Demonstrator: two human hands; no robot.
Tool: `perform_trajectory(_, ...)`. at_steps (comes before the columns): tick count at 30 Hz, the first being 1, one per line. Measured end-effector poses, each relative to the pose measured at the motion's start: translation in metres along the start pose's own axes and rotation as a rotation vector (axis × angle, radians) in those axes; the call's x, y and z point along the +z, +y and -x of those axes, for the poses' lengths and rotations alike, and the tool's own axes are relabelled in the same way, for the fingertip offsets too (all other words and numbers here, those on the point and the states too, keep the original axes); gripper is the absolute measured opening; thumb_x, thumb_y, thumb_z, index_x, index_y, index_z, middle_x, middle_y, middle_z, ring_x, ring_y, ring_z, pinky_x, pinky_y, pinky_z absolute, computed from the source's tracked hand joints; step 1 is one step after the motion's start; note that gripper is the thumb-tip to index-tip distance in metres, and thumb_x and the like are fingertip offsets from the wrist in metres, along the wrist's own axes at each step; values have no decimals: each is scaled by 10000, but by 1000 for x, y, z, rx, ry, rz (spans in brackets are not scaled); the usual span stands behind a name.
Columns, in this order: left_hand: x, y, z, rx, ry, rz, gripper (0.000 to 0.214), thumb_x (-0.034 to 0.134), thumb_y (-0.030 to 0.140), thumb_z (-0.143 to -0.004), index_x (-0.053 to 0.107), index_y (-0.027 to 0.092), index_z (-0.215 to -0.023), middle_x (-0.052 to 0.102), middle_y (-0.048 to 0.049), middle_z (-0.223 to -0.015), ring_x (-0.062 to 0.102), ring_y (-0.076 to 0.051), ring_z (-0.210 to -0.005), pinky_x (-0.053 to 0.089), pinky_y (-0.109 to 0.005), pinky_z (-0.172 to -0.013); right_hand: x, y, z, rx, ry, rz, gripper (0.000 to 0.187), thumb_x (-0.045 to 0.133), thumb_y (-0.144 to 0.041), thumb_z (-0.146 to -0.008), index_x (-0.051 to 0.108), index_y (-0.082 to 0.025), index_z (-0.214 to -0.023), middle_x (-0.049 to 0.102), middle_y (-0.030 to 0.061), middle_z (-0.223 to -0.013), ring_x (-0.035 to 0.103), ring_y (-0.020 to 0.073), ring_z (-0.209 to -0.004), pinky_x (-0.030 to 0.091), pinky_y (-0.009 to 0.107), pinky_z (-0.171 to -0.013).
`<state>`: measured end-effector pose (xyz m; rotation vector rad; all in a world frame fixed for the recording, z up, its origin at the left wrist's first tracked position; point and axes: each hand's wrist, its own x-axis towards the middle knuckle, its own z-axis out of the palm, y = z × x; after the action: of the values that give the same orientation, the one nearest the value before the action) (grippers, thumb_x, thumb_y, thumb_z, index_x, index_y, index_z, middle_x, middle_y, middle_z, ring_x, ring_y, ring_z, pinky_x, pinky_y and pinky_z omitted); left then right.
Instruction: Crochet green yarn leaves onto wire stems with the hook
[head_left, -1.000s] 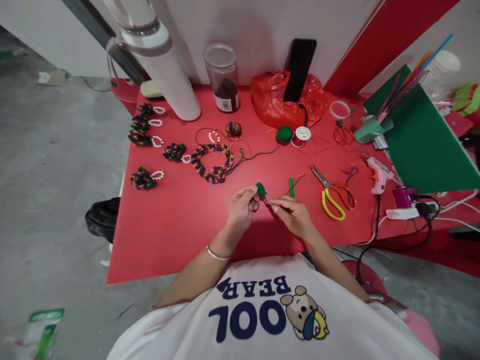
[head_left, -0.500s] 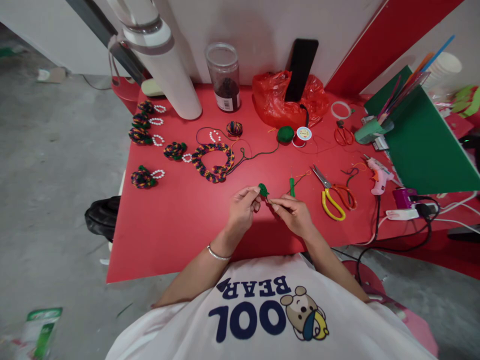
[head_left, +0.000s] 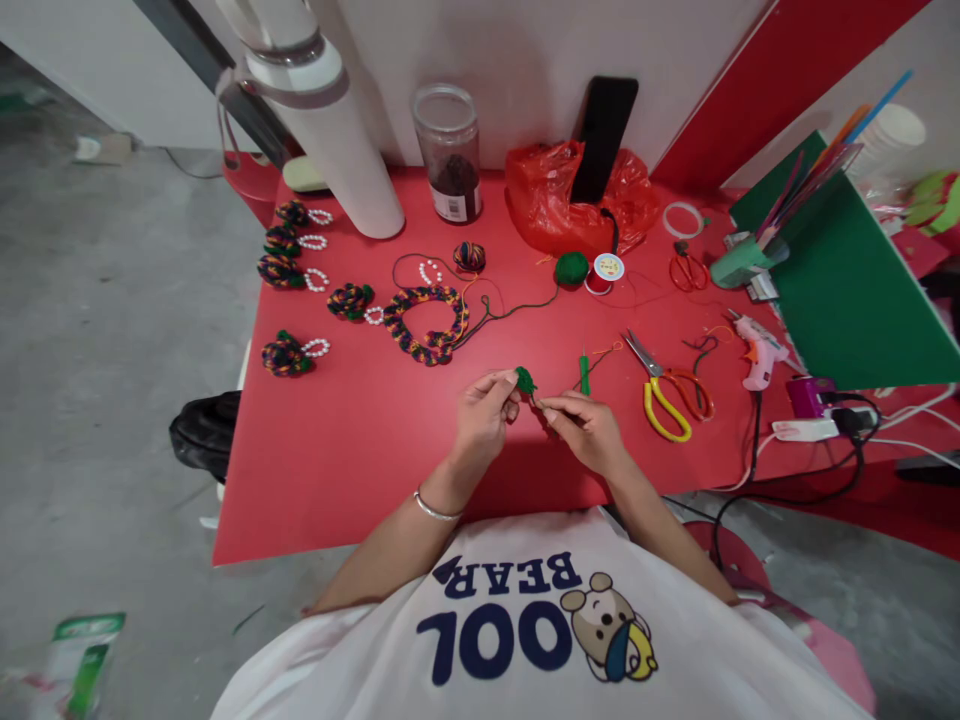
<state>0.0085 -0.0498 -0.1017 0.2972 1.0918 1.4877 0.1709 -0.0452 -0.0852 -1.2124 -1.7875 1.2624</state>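
My left hand (head_left: 482,418) pinches a small green yarn piece (head_left: 524,379) just above the red table (head_left: 337,440). My right hand (head_left: 585,428) is closed beside it, fingertips pinched near the piece; what it grips is too small to name. A green-handled crochet hook (head_left: 583,372) lies on the table just beyond my right hand. A thin dark strand runs from the work area toward a green yarn ball (head_left: 571,268).
Yellow scissors (head_left: 660,398), a glue gun (head_left: 757,350), red scissors (head_left: 686,268), a thread spool (head_left: 606,270), a red plastic bag (head_left: 574,205) with a black phone (head_left: 604,135), a jar (head_left: 452,155), a white pipe (head_left: 337,140), multicoloured yarn pieces with beads (head_left: 427,320), cables at right (head_left: 810,450).
Almost nothing: both hands stay pinched at the green piece, which shifts very slightly between the fingers.
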Motion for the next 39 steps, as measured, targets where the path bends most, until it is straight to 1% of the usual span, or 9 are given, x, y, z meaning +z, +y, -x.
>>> perform_trajectory(10,2,0,1,-24,-3,-20,362,897,449,-588,697,158,-669,577,41,-501,432,-56,-356,314,-203,-366,2,1,1,-1,23,-12,228,628,-354,-946,814,-228,-981,695,41,-742,622,162,-663,492,292,-617)
perform_trajectory(18,-1,-1,2,-27,-52,-32,347,873,435,-647,663,160,-667,572,36,-523,434,-56,-373,320,-212,-378,-2,4,-1,-23,16,33,276,616,-425,-969,820,-241,-997,674,44,-749,616,162,-665,485,290,-609)
perform_trajectory(23,-1,-2,4,-33,-69,-38,322,856,415,-676,671,152,-690,578,27,-538,456,-63,-389,334,-216,-390,-3,6,-2,-52,39,53,256,622,-399,-966,821,-240,-983,679,45,-749,618,162,-670,491,292,-618)
perform_trajectory(26,-1,-4,5,-44,-86,-51,338,865,426,-662,678,149,-705,574,27,-535,462,-69,-391,333,-216,-389,0,5,-2,-5,40,26,253,627,-401,-960,814,-231,-967,703,51,-760,625,160,-653,509,292,-613)
perform_trajectory(29,0,-5,6,-58,-83,-66,364,868,453,-663,677,151,-729,583,24,-538,460,-70,-391,339,-217,-390,4,5,-3,109,66,-65,243,659,-424,-926,782,-215,-944,724,43,-753,618,148,-605,509,277,-568)
perform_trajectory(31,0,-6,5,-73,-80,-63,383,849,491,-693,671,155,-742,591,18,-542,451,-69,-388,335,-217,-385,7,3,-5,170,83,-152,256,702,-449,-882,737,-211,-970,716,25,-724,613,141,-577,505,263,-539)
perform_trajectory(33,0,-6,5,-74,-87,-58,400,836,519,-712,661,159,-730,573,22,-525,428,-64,-382,306,-214,-372,10,2,-7,192,82,-217,297,740,-464,-842,679,-218,-996,702,3,-703,622,139,-576,513,254,-538)
perform_trajectory(35,1,-7,6,-55,-99,-70,411,852,516,-698,646,161,-693,542,34,-504,402,-54,-379,276,-206,-366,14,2,-9,199,88,-253,319,759,-472,-820,630,-227,-977,690,-11,-695,634,138,-587,526,252,-551)
perform_trajectory(39,4,-10,8,-58,-145,-103,425,872,507,-676,638,154,-648,519,43,-497,392,-45,-381,274,-199,-366,20,2,-12,215,177,-309,358,783,-501,-790,581,-235,-921,652,-37,-670,615,121,-561,530,243,-544)
